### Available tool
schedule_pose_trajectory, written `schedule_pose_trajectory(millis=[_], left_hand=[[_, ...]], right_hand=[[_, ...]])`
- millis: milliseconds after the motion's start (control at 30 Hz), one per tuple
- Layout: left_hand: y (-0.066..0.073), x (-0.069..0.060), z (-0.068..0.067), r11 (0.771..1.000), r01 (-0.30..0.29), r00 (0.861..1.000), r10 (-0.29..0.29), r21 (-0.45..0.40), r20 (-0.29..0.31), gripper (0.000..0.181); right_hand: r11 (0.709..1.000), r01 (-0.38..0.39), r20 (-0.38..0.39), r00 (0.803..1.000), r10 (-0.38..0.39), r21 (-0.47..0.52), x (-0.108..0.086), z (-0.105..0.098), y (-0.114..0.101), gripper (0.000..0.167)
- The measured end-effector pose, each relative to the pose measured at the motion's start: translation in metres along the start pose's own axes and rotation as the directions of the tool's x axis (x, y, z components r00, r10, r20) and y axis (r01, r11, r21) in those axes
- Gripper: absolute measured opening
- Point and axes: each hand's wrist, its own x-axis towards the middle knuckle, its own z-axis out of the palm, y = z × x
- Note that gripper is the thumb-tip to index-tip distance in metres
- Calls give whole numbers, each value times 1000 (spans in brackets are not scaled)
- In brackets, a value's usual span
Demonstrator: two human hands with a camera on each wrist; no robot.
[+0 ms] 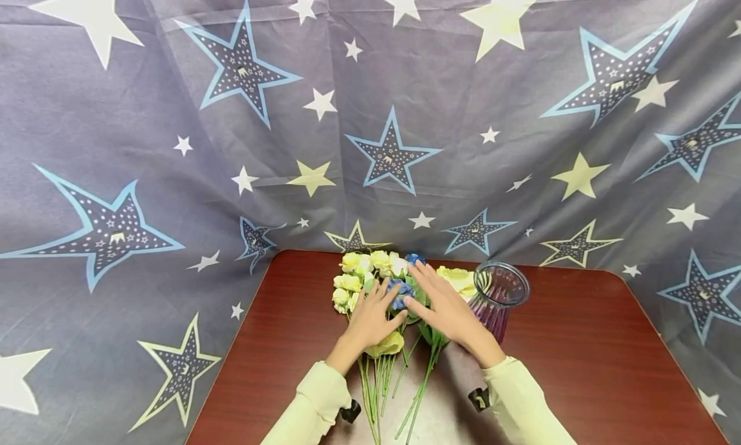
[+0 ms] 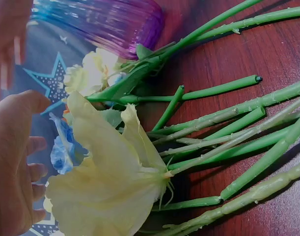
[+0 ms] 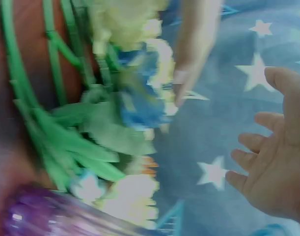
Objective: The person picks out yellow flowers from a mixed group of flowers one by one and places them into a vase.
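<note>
Both hands hover over a spread of artificial flowers, holding nothing. In the head view my left hand (image 1: pixel 370 317) is above the pale yellow blooms (image 1: pixel 349 282), its fingers apart. My right hand (image 1: pixel 447 308) extends over the blue flowers (image 1: pixel 399 292), fingers fairly straight. A large yellow flower (image 2: pixel 108 172) fills the middle of the left wrist view, beside the left hand (image 2: pixel 14 162). Green stems (image 1: pixel 379 384) run toward the near side of the table. Blurred blue petals (image 3: pixel 140 88) show in the right wrist view, apart from the right hand (image 3: pixel 275 157).
Right of the flowers, a glass vase (image 1: pixel 501 297) with a clear bluish rim and purple base stands slightly tilted in view. The reddish-brown table (image 1: pixel 590 355) reaches a grey star-patterned cloth (image 1: pixel 393 78) hanging behind and at both sides.
</note>
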Motion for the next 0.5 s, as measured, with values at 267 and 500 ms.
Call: schedule_pose_trajectory(millis=[267, 500], left_hand=[[-4, 0, 2, 1000, 8, 1000, -8, -26, -20, 66], [-6, 0, 0, 1000, 13, 1000, -13, -9, -11, 67]], right_hand=[[998, 70, -159, 985, -71, -9, -12, -48, -15, 71], [997, 61, -342, 939, -41, 48, -29, -83, -4, 88]])
